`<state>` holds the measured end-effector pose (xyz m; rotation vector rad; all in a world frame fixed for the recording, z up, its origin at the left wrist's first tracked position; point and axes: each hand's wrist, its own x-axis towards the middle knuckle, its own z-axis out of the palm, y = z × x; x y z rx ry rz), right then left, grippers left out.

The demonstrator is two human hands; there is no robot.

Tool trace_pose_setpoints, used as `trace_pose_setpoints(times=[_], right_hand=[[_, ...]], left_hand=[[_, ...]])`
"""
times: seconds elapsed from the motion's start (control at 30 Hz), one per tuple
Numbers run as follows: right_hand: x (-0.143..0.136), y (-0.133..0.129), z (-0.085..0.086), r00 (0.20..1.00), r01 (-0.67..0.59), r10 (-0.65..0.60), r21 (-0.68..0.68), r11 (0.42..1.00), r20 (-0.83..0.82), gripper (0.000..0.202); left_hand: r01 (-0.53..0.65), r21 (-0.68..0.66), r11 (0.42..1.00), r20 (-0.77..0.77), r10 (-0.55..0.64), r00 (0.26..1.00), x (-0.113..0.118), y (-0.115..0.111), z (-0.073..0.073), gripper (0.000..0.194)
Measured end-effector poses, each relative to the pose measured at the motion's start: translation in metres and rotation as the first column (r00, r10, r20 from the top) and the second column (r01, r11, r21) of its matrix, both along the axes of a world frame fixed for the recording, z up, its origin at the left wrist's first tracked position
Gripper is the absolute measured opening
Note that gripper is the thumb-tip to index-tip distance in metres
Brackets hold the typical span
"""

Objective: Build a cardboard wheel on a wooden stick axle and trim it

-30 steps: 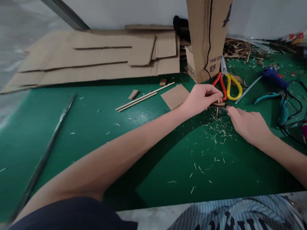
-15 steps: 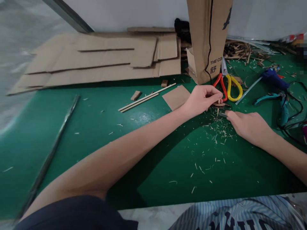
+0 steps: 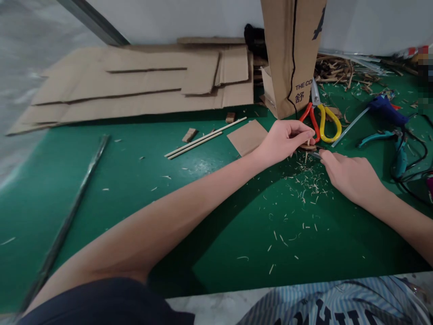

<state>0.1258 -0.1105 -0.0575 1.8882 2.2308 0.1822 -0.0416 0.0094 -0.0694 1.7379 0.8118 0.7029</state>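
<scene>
My left hand (image 3: pixel 287 141) is closed, pinching a short thin wooden stick (image 3: pixel 306 156) that points down over the green table. Around the stick, just under my fingertips, is a small flat brown piece (image 3: pixel 308 147), partly hidden. My right hand (image 3: pixel 352 178) is closed on a knife whose narrow metal blade (image 3: pixel 315 155) reaches left to the stick, close under the brown piece. The knife's handle is hidden in my fist. Pale curled wood shavings (image 3: pixel 309 180) lie scattered below both hands.
Scissors (image 3: pixel 329 124) with red and yellow handles lie behind my hands, beside a tall cardboard box (image 3: pixel 289 58). Blue pliers (image 3: pixel 401 155) and a blue glue gun (image 3: pixel 387 110) are at right. Leftward are thin sticks (image 3: pixel 196 144), a cardboard square (image 3: pixel 248 136) and cardboard sheets (image 3: pixel 135 83).
The blade in my right hand has moved up along the stick, nearer the brown piece. My left hand keeps its pinch almost in place. The view has shifted slightly.
</scene>
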Motion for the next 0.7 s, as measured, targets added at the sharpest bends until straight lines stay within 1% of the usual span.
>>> trace_pose_setpoints(times=[0.33, 0.47, 0.53, 0.7], right_hand=[[-0.0014, 0.0047, 0.0018, 1.000, -0.009, 0.009, 0.007, 1.000, -0.010, 0.031], [0.0008, 0.0048, 0.0045, 0.996, -0.089, 0.089, -0.037, 0.995, -0.011, 0.029], [0.0028, 0.0042, 0.0041, 0.993, -0.119, 0.119, -0.037, 0.992, -0.014, 0.028], [0.0039, 0.0027, -0.0012, 0.998, -0.058, 0.058, 0.009, 0.998, -0.024, 0.031]], left_hand=[[0.013, 0.034, 0.999, -0.019, -0.012, 1.000, 0.0001, -0.0009, 0.0026, 0.022], [0.005, 0.034, 0.999, -0.014, -0.005, 1.000, -0.0004, -0.0016, 0.0027, 0.021], [0.005, 0.030, 1.000, -0.004, -0.005, 1.000, -0.0006, -0.0019, 0.0027, 0.020], [0.002, 0.013, 1.000, 0.002, -0.002, 1.000, 0.0003, -0.0013, 0.0018, 0.019]])
